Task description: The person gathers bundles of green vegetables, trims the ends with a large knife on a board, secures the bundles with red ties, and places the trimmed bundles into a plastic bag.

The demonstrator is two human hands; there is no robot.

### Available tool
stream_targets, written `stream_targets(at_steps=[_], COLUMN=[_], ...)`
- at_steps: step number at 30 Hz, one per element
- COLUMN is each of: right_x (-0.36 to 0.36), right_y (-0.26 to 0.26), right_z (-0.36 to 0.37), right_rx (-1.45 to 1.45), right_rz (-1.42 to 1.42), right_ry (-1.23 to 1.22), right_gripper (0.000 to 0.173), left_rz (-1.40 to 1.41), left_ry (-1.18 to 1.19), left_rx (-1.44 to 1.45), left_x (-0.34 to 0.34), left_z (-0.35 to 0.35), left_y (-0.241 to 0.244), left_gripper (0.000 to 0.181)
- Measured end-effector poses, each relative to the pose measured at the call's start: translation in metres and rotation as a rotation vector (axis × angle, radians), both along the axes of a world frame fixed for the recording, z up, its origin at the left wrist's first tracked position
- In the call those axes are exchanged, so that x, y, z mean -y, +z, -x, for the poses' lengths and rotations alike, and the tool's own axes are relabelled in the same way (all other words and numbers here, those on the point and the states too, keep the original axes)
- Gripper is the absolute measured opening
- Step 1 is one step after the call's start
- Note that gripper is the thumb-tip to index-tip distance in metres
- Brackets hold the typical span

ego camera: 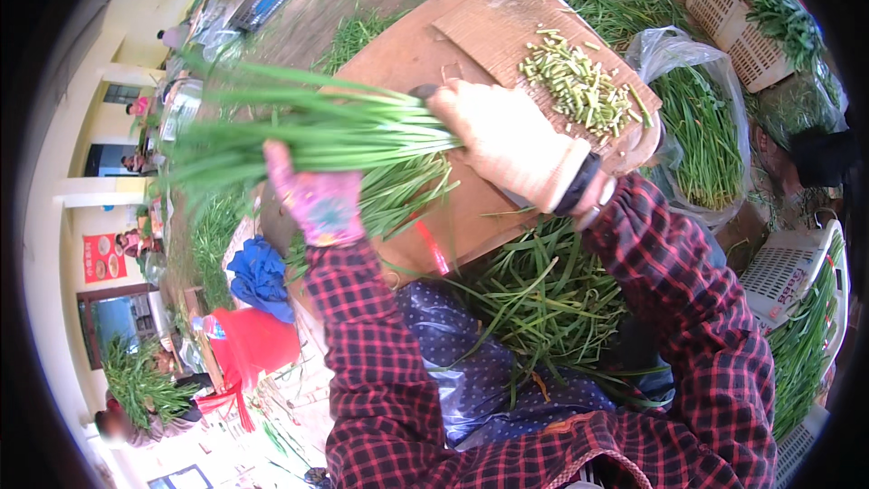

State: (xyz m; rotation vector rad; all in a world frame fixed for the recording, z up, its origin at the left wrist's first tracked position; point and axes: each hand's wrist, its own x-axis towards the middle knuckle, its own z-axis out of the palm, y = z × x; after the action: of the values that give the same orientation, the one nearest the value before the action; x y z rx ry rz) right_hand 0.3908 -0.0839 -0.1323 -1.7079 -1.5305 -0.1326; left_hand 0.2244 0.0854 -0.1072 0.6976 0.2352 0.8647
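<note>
A bunch of garlic chives (380, 125) is stretched between my hands above a board, its leafy end blurred. My left hand (326, 200), in a pink patterned glove, cups the leafy part from below with the thumb up. My right hand (502, 136), in a cream knit glove, grips the pale stem ends. A small dark object (423, 91) shows by the right fingers; I cannot tell what it is. More chives (407, 197) lie on the brown board (400, 75) under the bunch. Short cut stem pieces (577, 81) are heaped on a cardboard sheet (468, 27) beyond my right hand.
Loose leaves (543, 285) cover my lap over a dotted blue apron (448, 353). At right stand a plastic bag of chives (699, 136) and plastic crates (781, 278). A red bag (254, 346) and blue cloth (258, 275) lie at left. A person (146, 414) is farther left.
</note>
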Motion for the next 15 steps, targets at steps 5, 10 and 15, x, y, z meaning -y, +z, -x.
stream_targets(at_steps=[5, 10, 15], right_x=[-0.061, -0.101, -0.102], right_y=[0.02, -0.037, -0.029], right_z=[0.026, 0.048, 0.056], right_rx=[0.267, 0.369, 0.446], right_rz=[0.093, 0.557, 0.588], right_ry=[-0.009, 0.003, -0.019], right_gripper=[0.013, 0.011, 0.014], left_rz=[0.003, 0.244, -0.694], left_ry=[0.241, 0.526, 1.061], left_rx=[-0.115, -0.361, -0.655], left_x=[-0.053, -0.07, -0.05], left_z=[0.107, 0.232, 0.203], left_y=[-0.013, -0.049, -0.059], left_gripper=[0.059, 0.056, 0.061])
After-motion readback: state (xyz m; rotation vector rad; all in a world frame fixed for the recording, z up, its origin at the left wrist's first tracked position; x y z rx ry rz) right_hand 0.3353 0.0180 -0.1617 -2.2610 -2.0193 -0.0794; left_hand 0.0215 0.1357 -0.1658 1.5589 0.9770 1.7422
